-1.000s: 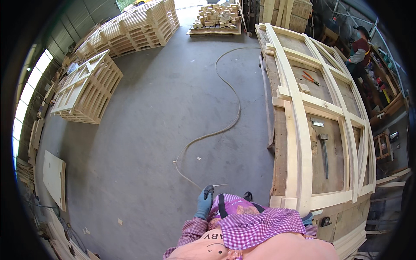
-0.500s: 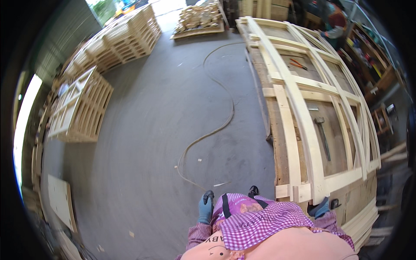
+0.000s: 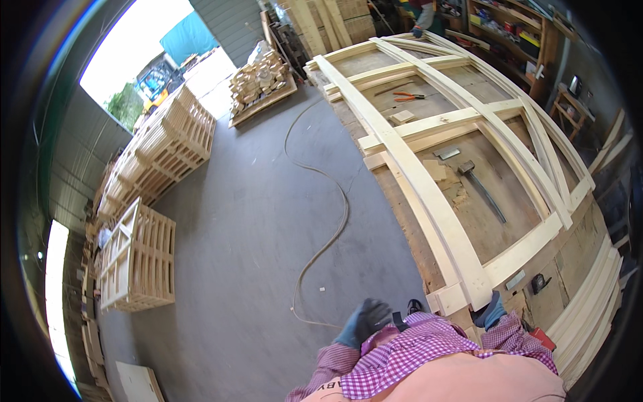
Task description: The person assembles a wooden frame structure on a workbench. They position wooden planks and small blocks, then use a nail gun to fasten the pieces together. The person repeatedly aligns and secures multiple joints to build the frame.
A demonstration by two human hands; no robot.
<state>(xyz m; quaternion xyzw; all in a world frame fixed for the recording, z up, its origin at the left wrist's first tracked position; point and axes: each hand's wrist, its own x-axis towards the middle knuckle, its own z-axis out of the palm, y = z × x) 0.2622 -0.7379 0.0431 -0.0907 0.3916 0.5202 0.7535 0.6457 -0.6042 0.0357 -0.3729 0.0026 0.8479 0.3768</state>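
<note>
A large pale wooden frame (image 3: 439, 228) of long beams and crosspieces lies on a rough wooden workbench (image 3: 395, 218) to my right. My right hand (image 3: 492, 312), in a blue and dark glove, is closed around the frame's near corner; part of its fingers is hidden by the wood. In front of my body, my left hand (image 3: 367, 321) is raised, likewise gloved, and touches no part of the frame. Its fingers are blurred. Inside the frame lie a hammer (image 3: 483, 191), orange-handled pliers (image 3: 407, 97) and a small metal piece (image 3: 447, 153).
Another person's gloved hand (image 3: 418, 31) is at the frame's far end. Beside my right arm are a tape measure (image 3: 539, 283) and stacked slats (image 3: 589, 311). A hose (image 3: 345, 211) curves across the floor. Pallet stacks (image 3: 151, 258) stand left; a scrap wood pile (image 3: 261, 80) sits farther back.
My view has swung, bringing the frame farther left in the picture. My left hand has come up and inward across my front. My right hand stays at the frame's near corner.
</note>
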